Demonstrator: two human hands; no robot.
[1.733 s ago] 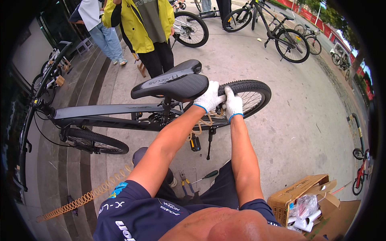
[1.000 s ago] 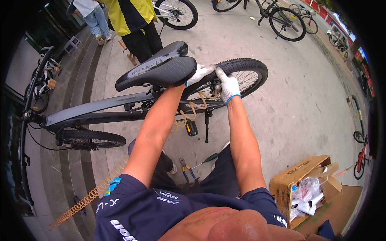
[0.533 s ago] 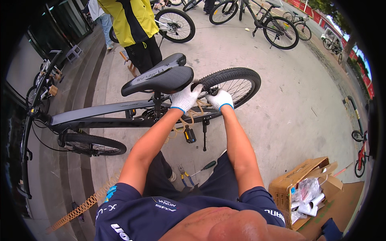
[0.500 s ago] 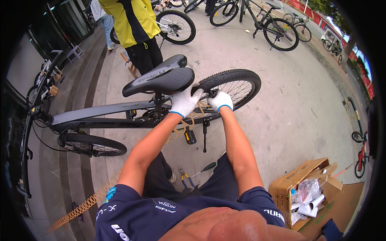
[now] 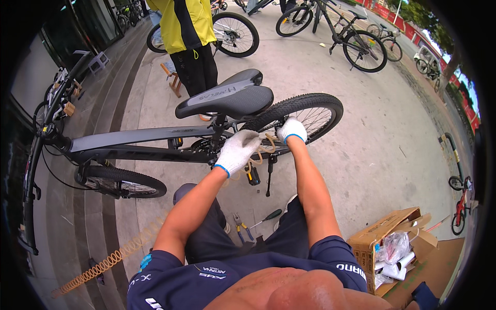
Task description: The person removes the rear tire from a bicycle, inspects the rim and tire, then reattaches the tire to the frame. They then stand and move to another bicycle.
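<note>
A dark grey bicycle (image 5: 137, 135) stands across in front of me, its handlebar to the left and its rear wheel (image 5: 335, 120) to the right. My left hand (image 5: 237, 150), in a white knit glove with a blue cuff, is at the frame below the black saddle (image 5: 227, 99). Its fingers are curled together; what they hold is hidden. Beside it hangs a tan coiled hose (image 5: 267, 144). My right hand (image 5: 292, 130), gloved alike, is closed at the rear wheel's spokes near the hub, its fingertips hidden. A pedal (image 5: 252, 175) and a kickstand (image 5: 270, 175) show below.
Pliers (image 5: 242, 227) and a screwdriver (image 5: 268, 217) lie on the ground between my legs. An open cardboard box (image 5: 385, 243) with plastic wrapping stands at the right. A person in a yellow jacket (image 5: 188, 26) stands beyond the bicycle. Other bicycles (image 5: 356, 44) are parked farther off.
My left hand has come away from the tire under the saddle, back toward me. The right hand stays by the hub. The view has shifted, so the bicycle sits slightly farther right.
</note>
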